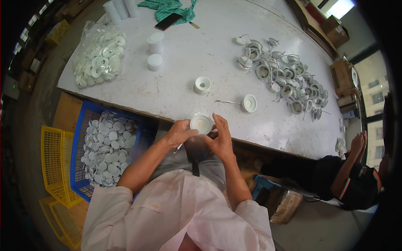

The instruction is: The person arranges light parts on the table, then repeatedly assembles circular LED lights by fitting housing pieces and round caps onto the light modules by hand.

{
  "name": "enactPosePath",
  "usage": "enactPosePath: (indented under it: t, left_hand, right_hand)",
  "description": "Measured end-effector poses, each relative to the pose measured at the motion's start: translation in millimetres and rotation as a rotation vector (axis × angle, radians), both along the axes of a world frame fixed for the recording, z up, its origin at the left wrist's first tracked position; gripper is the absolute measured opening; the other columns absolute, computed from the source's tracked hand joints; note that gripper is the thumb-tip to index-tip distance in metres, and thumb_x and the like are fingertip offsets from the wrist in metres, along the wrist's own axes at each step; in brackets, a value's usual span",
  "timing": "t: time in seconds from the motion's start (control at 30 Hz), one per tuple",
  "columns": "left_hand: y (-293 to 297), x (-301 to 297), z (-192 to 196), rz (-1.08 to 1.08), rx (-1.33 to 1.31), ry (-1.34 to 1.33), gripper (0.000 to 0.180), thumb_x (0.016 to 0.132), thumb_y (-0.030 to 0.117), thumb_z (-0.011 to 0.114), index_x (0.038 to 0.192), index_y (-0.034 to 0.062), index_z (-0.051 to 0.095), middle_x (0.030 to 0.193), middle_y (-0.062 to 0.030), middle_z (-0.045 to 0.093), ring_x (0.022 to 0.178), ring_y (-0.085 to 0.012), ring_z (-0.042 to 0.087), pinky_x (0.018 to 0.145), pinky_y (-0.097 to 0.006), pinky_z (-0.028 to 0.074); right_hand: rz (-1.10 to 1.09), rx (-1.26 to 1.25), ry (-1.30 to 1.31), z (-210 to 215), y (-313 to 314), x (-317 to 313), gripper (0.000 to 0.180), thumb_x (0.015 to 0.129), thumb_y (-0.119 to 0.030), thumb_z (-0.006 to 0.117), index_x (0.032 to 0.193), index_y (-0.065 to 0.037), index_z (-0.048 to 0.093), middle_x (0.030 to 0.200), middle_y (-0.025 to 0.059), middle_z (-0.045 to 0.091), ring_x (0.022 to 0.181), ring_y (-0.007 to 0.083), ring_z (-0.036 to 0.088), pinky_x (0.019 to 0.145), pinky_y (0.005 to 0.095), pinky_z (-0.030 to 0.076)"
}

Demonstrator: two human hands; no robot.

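A round white LED downlight (201, 124) is held over the table's near edge, its face with small yellowish LEDs turned up. My left hand (181, 133) grips its left rim, thumb across the near side. My right hand (220, 137) curves round its right side, with the index finger along the rim and the thumb below. A short white wire (178, 147) with bare ends hangs below my left hand. Just beyond, on the table, stand a white ring-shaped housing (202, 85) and another downlight (248, 103) with its wire pointing left.
Many wired downlights (289, 75) lie piled on the right of the table (180, 58). At left are a clear bag of white rings (100, 58), stacked white discs (155, 62) and a phone (168, 21). A blue crate (79, 146) holds white discs. Another person (356, 180) is at right.
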State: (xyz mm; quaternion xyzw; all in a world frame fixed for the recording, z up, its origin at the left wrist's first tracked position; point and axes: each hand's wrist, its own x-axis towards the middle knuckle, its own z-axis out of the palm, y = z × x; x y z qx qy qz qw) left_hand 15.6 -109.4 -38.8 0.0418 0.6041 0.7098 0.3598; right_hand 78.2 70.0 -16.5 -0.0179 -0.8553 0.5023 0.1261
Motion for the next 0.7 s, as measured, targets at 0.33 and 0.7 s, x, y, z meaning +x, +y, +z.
enactPosePath:
  t: [0.33, 0.7]
  left_hand:
    - [23, 2, 19, -0.215, -0.263, 0.077, 0.025, 0.087, 0.003, 0.059, 0.111, -0.0068, 0.057, 0.093, -0.0110, 0.065, 0.073, -0.0124, 0.062, 0.065, -0.024, 0.053]
    - [64, -1, 22, -0.252, -0.102, 0.006, 0.042, 0.088, 0.010, 0.063, 0.122, -0.0105, 0.050, 0.095, -0.0139, 0.066, 0.074, -0.0150, 0.066, 0.054, -0.022, 0.052]
  right_hand:
    - [0.156, 0.416, 0.017, 13, 15, 11, 0.082, 0.065, -0.020, 0.082, 0.133, 0.001, 0.043, 0.122, 0.0190, 0.052, 0.113, 0.0351, 0.051, 0.087, 0.0406, 0.050]
    - [-0.082, 0.207, -0.065, 1, 96, 22, 0.079, 0.065, -0.021, 0.082, 0.130, 0.005, 0.046, 0.112, 0.0197, 0.055, 0.102, 0.0326, 0.057, 0.084, 0.0386, 0.049]
